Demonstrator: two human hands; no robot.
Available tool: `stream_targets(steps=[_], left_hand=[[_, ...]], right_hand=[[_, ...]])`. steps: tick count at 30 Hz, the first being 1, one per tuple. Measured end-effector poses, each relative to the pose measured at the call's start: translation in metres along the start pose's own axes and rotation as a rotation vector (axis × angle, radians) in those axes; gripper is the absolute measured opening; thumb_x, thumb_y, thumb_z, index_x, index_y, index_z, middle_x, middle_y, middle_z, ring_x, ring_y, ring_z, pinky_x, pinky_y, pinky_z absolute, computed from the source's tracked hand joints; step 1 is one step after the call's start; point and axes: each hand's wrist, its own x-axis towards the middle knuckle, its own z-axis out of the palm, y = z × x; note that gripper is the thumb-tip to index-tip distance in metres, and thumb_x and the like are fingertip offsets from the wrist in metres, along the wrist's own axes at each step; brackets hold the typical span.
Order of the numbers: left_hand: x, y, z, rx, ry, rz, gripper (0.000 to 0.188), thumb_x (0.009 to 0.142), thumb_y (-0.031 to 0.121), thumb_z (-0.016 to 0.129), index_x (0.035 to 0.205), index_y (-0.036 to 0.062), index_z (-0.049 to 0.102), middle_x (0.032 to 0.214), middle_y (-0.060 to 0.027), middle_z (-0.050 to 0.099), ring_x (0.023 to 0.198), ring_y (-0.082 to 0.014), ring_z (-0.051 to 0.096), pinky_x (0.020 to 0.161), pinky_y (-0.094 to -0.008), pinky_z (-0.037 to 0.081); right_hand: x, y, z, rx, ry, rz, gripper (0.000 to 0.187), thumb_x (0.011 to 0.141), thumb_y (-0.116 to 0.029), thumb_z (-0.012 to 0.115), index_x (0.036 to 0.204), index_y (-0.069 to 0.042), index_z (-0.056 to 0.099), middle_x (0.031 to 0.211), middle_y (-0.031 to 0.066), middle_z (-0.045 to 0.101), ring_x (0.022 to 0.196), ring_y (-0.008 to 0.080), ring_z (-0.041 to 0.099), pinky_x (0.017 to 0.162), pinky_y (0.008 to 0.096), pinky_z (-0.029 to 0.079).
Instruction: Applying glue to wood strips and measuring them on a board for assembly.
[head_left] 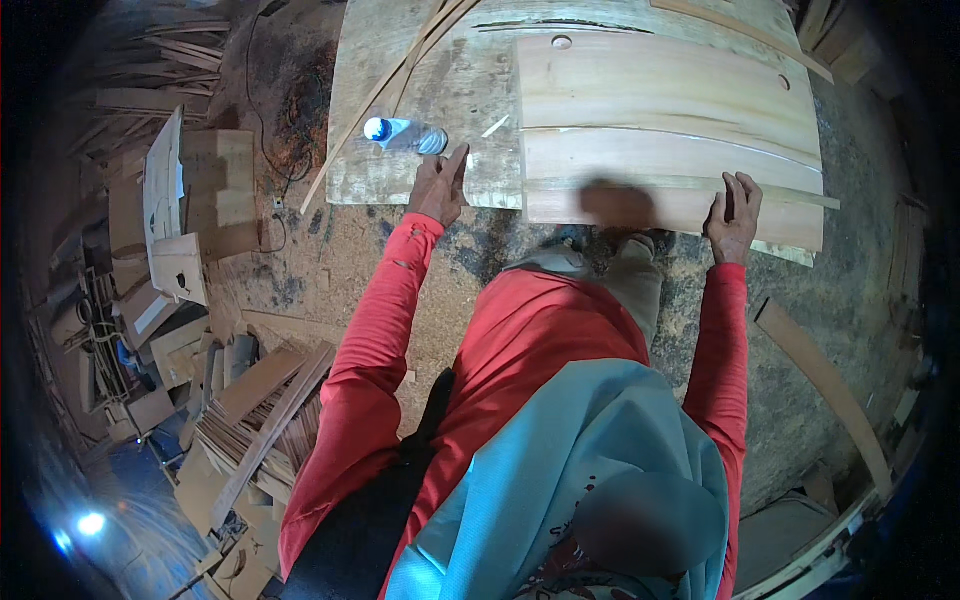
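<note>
My left hand (440, 188) is over the near edge of the plywood sheet (365, 180), its fingers apart and nothing visible in them. Just beyond its fingertips, a clear plastic bottle (408, 136) with a white and blue cap lies on its side. At the near right of a pale wooden panel (660, 85), my right hand (735, 218) has its fingers stretched over a thin wooden strip (690, 184). That strip runs crosswise along the panel's near part. Two round holes show near the panel's far corners. A blurred brown shape hides part of its near edge.
Long thin wooden strips (385, 80) cross the sheet's left side. Stacked boards and offcuts (260, 425) lie on the floor to the left, beside a cable (262, 120). A curved board (825, 385) stands out at the right. Sawdust covers the floor (300, 290).
</note>
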Motion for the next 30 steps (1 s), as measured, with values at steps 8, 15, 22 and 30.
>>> stream_targets(steps=[8, 15, 22, 30], left_hand=[[-0.001, 0.057, -0.024, 0.240, -0.029, 0.178, 0.051, 0.084, -0.003, 0.065, 0.132, 0.0143, 0.066, 0.095, -0.0153, 0.056, 0.087, -0.0345, 0.056, 0.078, -0.0426, 0.049], [-0.009, 0.058, -0.039, 0.151, -0.203, 0.114, 0.058, 0.076, -0.006, 0.065, 0.131, 0.0131, 0.065, 0.108, -0.0177, 0.056, 0.099, -0.0367, 0.059, 0.087, -0.0415, 0.051], [0.028, 0.117, -0.031, -0.320, -0.156, 0.013, 0.069, 0.076, -0.007, 0.060, 0.141, 0.0155, 0.058, 0.115, -0.0176, 0.052, 0.107, -0.0347, 0.057, 0.096, -0.0435, 0.049], [0.054, 0.149, 0.004, 0.187, -0.154, 0.204, 0.077, 0.073, 0.000, 0.064, 0.147, 0.0153, 0.051, 0.113, -0.0183, 0.051, 0.102, -0.0392, 0.050, 0.093, -0.0451, 0.046]], right_hand=[[-0.005, 0.002, -0.007, 0.028, 0.002, 0.024, 0.037, 0.086, -0.002, 0.067, 0.123, -0.006, 0.066, 0.130, 0.0172, 0.054, 0.122, 0.0347, 0.055, 0.104, 0.0407, 0.047], [-0.004, 0.005, -0.006, 0.039, -0.005, 0.006, 0.038, 0.086, 0.000, 0.067, 0.124, -0.006, 0.066, 0.130, 0.0171, 0.053, 0.121, 0.0338, 0.056, 0.102, 0.0390, 0.049], [-0.002, 0.006, -0.006, 0.111, -0.021, 0.063, 0.038, 0.087, 0.001, 0.065, 0.125, -0.005, 0.065, 0.131, 0.0161, 0.052, 0.120, 0.0329, 0.058, 0.102, 0.0388, 0.049], [0.001, -0.004, -0.006, -0.090, 0.014, -0.031, 0.040, 0.084, 0.002, 0.066, 0.124, -0.004, 0.065, 0.130, 0.0174, 0.054, 0.120, 0.0325, 0.058, 0.097, 0.0390, 0.052]])
